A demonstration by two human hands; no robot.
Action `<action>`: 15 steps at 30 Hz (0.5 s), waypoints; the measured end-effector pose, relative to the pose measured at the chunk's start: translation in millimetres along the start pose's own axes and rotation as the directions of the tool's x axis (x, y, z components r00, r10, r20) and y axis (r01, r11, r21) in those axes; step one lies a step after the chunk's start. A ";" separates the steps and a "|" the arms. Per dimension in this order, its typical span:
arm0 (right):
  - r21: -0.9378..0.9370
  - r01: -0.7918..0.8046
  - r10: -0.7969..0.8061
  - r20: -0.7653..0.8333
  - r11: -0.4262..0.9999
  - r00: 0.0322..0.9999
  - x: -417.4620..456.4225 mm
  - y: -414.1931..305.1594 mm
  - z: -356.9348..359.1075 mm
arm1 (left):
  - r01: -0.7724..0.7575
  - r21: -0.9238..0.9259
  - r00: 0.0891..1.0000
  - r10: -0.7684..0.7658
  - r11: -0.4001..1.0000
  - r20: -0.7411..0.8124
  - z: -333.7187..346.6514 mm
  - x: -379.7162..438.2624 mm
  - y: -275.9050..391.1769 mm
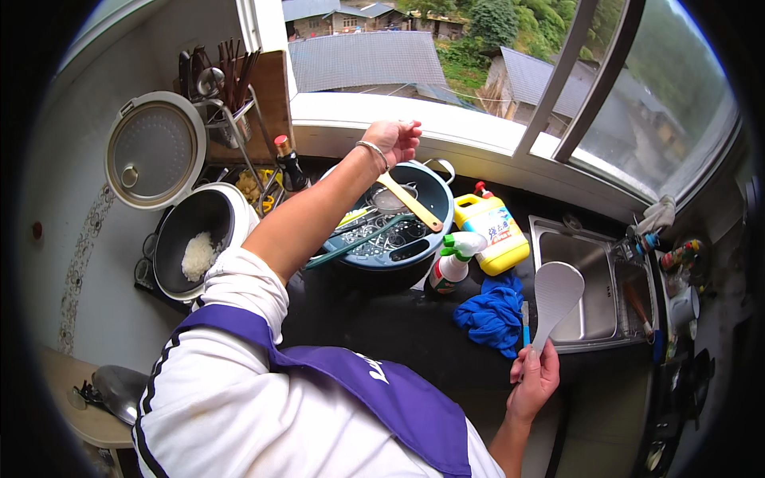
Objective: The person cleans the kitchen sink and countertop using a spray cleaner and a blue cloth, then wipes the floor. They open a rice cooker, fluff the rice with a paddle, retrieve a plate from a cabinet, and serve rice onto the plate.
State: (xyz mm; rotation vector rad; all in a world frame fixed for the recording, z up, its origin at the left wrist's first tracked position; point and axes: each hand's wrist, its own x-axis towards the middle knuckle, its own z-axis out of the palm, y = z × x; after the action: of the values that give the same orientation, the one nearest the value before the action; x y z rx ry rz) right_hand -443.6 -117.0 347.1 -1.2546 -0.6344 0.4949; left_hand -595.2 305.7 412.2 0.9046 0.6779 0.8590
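Observation:
My right hand (535, 376) holds a white plastic rice paddle (556, 299) by its handle, blade upward, near the sink. My left hand (397, 140) is stretched out over the far rim of a blue basin (442, 197), its fingers curled; whether they grip anything is hidden. Below that wrist, a yellow-handled utensil (412, 203) lies across the basin, over a small mesh strainer (391, 197) and a perforated rack. To the left, an open rice cooker (242, 209) with a raised lid (155, 152) contains white rice (200, 256).
A yellow detergent jug (505, 248), a spray bottle (449, 269) and a crumpled blue cloth (493, 313) stand or lie between basin and steel sink (577, 310). A utensil rack (239, 128) and dark sauce bottle (291, 167) are behind my left arm. The window sill (448, 125) borders the counter.

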 end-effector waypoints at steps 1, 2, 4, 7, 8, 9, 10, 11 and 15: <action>0.006 -0.012 0.011 0.087 1.000 0.996 7.4 -2.2 13.3 | 0.027 -0.043 1.000 -0.027 0.999 0.004 -6.1 -24.2 -1.0; 0.009 -0.017 0.016 0.154 1.000 0.988 13.5 -5.2 25.7 | -0.010 0.030 1.000 0.009 0.999 0.028 -8.3 -49.2 -4.3; -0.062 0.072 -0.051 0.301 0.995 0.952 26.3 -12.3 43.1 | -0.126 0.207 0.989 0.107 0.970 0.102 -10.5 -98.5 -16.5; -0.191 0.221 -0.093 0.519 0.956 0.849 33.4 -24.9 81.6 | -0.382 0.418 0.924 0.330 0.824 0.195 -26.8 -182.6 -32.4; -0.231 0.249 -0.059 0.610 0.940 0.790 33.9 -28.0 102.4 | -0.387 0.521 0.916 0.381 0.761 0.125 -51.3 -209.3 -35.5; -0.255 0.284 -0.031 0.690 0.924 0.723 36.9 -31.3 122.5 | -0.365 0.631 0.896 0.443 0.684 0.037 -75.0 -240.8 -30.7; -0.222 0.350 -0.058 0.769 0.910 0.637 38.3 -33.3 143.9 | -0.397 0.684 0.817 0.576 0.612 -0.041 -98.6 -269.3 -25.5; -0.186 0.417 -0.084 0.831 0.889 0.550 39.0 -36.0 166.0 | -0.406 0.762 0.620 0.765 0.504 -0.175 -118.8 -291.7 -19.3; 0.005 0.665 -0.223 0.944 0.747 0.243 40.6 -44.1 264.8 | -0.071 0.934 0.018 0.937 0.350 -0.349 -224.8 -360.3 11.4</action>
State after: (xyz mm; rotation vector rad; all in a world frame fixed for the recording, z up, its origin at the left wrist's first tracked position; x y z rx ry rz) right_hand -594.2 86.7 444.7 -0.9792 -2.1480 0.5371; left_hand -957.3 87.5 370.5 1.4601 1.9089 2.1606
